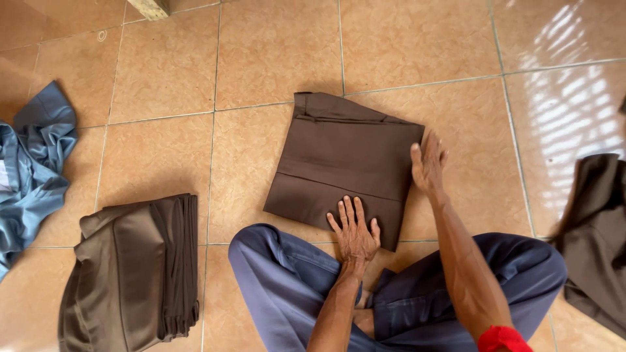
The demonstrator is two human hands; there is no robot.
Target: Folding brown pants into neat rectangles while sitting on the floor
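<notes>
A folded brown garment lies flat on the tiled floor in front of my crossed legs in blue trousers. My left hand rests palm down on its near edge, fingers spread. My right hand presses flat against the garment's right edge, fingers pointing away from me. Neither hand grips anything.
A stack of folded brown clothes sits at the left. A crumpled blue garment lies at the far left edge. Another loose brown garment lies at the right. A pale wooden piece shows at the top.
</notes>
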